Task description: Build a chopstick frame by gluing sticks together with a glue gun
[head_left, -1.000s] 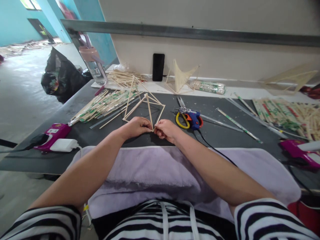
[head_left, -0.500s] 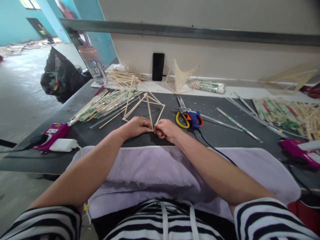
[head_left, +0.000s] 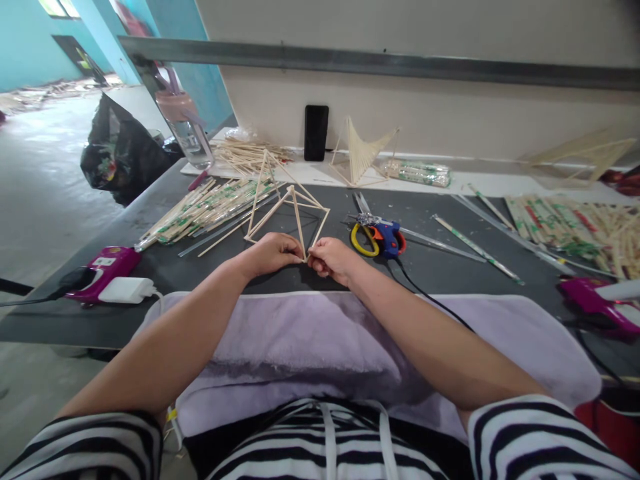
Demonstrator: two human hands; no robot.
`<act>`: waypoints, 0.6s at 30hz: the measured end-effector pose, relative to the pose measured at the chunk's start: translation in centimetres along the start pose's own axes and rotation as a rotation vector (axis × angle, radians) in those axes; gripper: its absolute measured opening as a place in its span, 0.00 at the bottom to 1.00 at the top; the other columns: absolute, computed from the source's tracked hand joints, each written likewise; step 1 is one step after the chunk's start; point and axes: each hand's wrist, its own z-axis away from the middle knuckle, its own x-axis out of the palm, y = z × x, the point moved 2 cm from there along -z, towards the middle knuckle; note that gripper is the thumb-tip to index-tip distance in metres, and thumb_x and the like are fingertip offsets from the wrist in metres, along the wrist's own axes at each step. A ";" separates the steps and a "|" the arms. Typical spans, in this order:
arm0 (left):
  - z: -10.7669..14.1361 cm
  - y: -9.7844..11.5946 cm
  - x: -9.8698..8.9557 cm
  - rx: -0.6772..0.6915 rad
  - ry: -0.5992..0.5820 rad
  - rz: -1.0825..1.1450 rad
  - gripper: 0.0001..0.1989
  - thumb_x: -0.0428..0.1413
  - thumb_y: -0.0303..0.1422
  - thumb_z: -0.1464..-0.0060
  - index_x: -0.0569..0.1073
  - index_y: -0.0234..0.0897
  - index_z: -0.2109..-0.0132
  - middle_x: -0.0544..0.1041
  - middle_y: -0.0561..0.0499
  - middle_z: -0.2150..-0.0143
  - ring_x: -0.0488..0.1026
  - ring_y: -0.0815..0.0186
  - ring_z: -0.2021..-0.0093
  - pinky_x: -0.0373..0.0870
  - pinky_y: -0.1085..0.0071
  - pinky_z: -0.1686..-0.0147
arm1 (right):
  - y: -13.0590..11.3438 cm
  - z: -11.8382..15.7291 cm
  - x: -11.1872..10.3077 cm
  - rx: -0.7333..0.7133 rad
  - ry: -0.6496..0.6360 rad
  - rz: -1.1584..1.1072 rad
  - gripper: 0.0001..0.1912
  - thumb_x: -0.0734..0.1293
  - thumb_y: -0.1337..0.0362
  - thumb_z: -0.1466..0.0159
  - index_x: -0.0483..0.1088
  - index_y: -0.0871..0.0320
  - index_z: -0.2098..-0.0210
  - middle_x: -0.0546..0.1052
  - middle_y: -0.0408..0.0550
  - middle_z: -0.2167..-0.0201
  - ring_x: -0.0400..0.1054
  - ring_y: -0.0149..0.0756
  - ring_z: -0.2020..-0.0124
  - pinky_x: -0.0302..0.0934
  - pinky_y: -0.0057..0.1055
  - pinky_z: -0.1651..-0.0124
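Observation:
A frame of thin wooden sticks [head_left: 299,217] stands on the dark table, with slanting sticks joined at raised corners. At its near corner, my left hand [head_left: 275,253] is closed, thumb and fingers pinching the joint from the left. My right hand [head_left: 330,260] pinches the same corner from the right, its fingers curled. The fingertips of both hands almost meet there and hide part of the joint. Just right of my right hand lie a blue and orange glue gun [head_left: 389,238] and scissors with yellow handles [head_left: 364,241].
Wrapped chopsticks [head_left: 210,212] lie left, more [head_left: 555,227] right. A finished-looking stick model [head_left: 367,153], a black phone [head_left: 317,133] and a water bottle [head_left: 187,130] stand behind. Purple power strips [head_left: 107,270] sit at both sides. A lilac cloth [head_left: 310,333] covers the near edge.

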 end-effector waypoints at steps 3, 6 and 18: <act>0.0 0.1 0.0 0.004 0.002 0.004 0.06 0.56 0.29 0.48 0.77 0.34 0.69 0.77 0.51 0.68 0.73 0.69 0.66 0.67 0.74 0.62 | 0.0 0.0 0.0 0.000 0.001 -0.001 0.14 0.57 0.74 0.38 0.59 0.58 0.80 0.66 0.41 0.91 0.51 0.24 0.90 0.42 0.21 0.87; 0.0 0.1 0.0 0.005 0.004 0.006 0.05 0.56 0.29 0.48 0.77 0.33 0.69 0.77 0.50 0.68 0.73 0.68 0.66 0.67 0.74 0.62 | 0.0 0.0 0.0 -0.001 0.001 -0.004 0.14 0.58 0.74 0.38 0.59 0.59 0.79 0.66 0.41 0.90 0.51 0.24 0.90 0.42 0.21 0.87; 0.0 0.0 0.0 0.014 0.003 0.011 0.06 0.56 0.29 0.48 0.77 0.34 0.68 0.77 0.51 0.67 0.74 0.69 0.65 0.67 0.74 0.62 | 0.1 -0.1 0.0 -0.005 -0.004 -0.010 0.14 0.59 0.74 0.39 0.59 0.59 0.80 0.66 0.41 0.90 0.51 0.23 0.91 0.42 0.20 0.88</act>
